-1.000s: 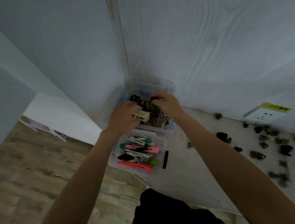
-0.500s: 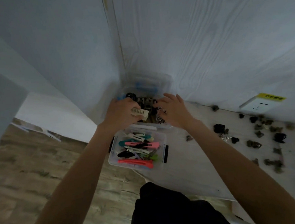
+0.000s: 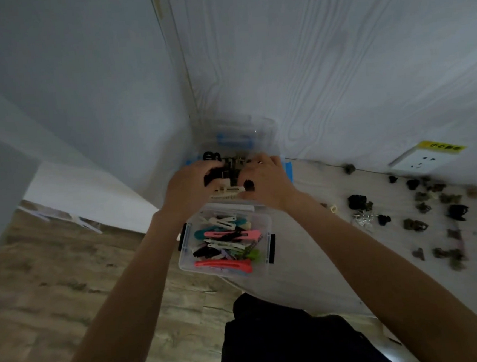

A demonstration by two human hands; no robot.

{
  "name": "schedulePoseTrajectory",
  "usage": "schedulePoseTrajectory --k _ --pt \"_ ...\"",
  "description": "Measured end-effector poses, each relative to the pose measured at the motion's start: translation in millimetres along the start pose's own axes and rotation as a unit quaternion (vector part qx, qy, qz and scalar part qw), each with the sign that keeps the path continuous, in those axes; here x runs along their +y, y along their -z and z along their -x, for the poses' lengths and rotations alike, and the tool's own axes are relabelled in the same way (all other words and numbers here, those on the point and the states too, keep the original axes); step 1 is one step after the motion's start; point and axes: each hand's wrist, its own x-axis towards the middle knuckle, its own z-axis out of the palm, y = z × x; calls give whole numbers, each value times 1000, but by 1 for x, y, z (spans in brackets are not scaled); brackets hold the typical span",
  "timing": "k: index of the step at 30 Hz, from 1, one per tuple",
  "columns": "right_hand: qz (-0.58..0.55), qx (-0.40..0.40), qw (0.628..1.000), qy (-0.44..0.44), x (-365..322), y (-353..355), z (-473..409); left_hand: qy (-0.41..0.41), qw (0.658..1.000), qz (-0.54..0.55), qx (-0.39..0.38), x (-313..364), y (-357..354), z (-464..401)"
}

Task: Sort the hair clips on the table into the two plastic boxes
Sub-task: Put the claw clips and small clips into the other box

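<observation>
Both hands are over the far box (image 3: 267, 130), which sits in the corner where the 2 walls meet. The left hand (image 3: 188, 189) is curled around a dark clip (image 3: 212, 174) and grips it. A cream clip (image 3: 227, 192) lies between the 2 hands at the box's near edge, touching the left hand's fingers; I cannot tell which hand holds it. The right hand (image 3: 269, 182) is bent over the box, with something small and dark at the thumb, but I cannot tell if it grips anything. Inside the far box are dark and brownish clips. The near box (image 3: 268, 252) sits just in front of it, close to the table (image 3: 310, 275) edge. It holds long flat clips in pink, red, teal, white, green and black. Many small dark clips (image 3: 412, 224) lie spread on the table to the right, well apart from the boxes. A white wall plug (image 3: 421, 160) with a yellow label is behind them.
</observation>
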Motion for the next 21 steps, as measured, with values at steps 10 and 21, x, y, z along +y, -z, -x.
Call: schedulePoseTrajectory --k 10,21 --pt "-87 -28 995 32 -17 -5 11 -22 996 -68 60 -20 -10 14" --pt "-217 183 954 -90 32 4 122 -157 975 -9 159 69 -58 18"
